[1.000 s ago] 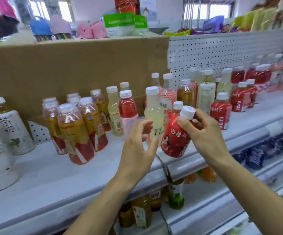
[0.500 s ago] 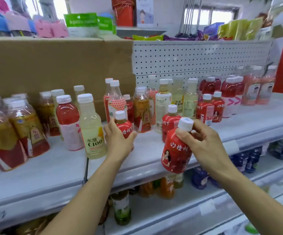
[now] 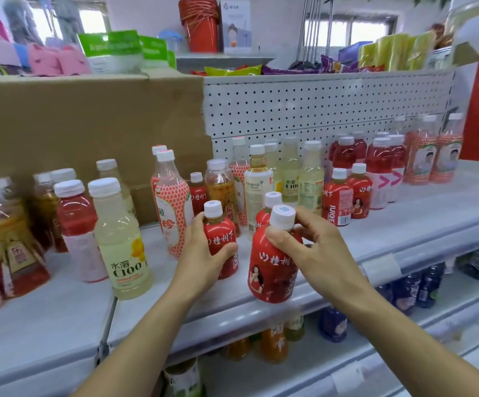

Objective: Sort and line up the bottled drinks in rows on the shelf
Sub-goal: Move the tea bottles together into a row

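Note:
My right hand [image 3: 309, 242] grips a small red-labelled bottle [image 3: 272, 270] by its neck and white cap, holding it over the front edge of the grey shelf [image 3: 404, 233]. My left hand [image 3: 203, 253] wraps around a second small red bottle [image 3: 221, 236] standing on the shelf. A third red bottle [image 3: 264, 210] stands just behind the held one. Two more of the same kind [image 3: 347, 196] stand further right. A pale yellow C100 bottle [image 3: 120, 239] and a red drink bottle [image 3: 77, 224] stand to the left.
Mixed bottles crowd the back of the shelf: a pink honeycomb-labelled bottle [image 3: 172, 207], pale yellow ones [image 3: 289, 173], red ones [image 3: 381, 161]. A cardboard box [image 3: 89, 124] and pegboard [image 3: 318, 104] back the shelf. Shrink-wrapped amber bottles [image 3: 6, 239] sit far left. A lower shelf [image 3: 289, 368] holds more drinks.
The view has closed in on the shelf. My left hand has tightened around the small red bottle on the shelf. My right hand still holds its red bottle, now nearer the left one.

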A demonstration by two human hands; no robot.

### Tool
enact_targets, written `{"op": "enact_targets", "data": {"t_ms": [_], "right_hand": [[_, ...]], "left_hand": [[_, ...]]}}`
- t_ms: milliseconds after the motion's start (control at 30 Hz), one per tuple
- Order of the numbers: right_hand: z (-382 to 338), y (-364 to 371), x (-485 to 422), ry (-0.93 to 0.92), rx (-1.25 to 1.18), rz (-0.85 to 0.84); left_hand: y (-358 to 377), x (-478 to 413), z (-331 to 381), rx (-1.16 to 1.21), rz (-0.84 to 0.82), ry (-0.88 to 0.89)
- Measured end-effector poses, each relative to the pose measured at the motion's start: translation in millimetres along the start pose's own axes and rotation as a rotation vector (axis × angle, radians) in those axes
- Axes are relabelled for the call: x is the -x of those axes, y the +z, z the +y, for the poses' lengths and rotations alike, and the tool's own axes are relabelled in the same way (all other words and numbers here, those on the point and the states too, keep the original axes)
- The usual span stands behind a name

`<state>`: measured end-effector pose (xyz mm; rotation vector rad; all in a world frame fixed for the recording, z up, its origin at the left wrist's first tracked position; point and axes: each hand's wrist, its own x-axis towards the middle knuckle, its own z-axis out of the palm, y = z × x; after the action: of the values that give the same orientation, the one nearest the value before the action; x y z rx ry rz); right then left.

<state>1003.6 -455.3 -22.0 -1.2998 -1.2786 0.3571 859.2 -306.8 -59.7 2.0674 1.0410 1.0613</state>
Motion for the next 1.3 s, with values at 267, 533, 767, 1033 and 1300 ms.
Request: {"op": "enact_targets", "data": {"t_ms": [267,533,767,1033,1300], "right_hand": [[10,26,-24,-0.047,0.011,0.025],[31,35,-43,-0.064,0.199,0.03],[39,40,-65,-0.101,0.449,0.047],[27,27,-74,-0.167,0.632,-0.16],[-8,18,-116,-0.428,0.531,-0.216]], "left_hand": [[-4,-10,-12,-0.151,0.0,0.067],[-7,-8,-16,-0.116,-0.017,0.061],[-6,-4,-12,-0.21,0.02,-0.044],[7,11,2,-0.219,0.096,-0.106],[-26,16,29,-0.285,0.265,0.065]]}}
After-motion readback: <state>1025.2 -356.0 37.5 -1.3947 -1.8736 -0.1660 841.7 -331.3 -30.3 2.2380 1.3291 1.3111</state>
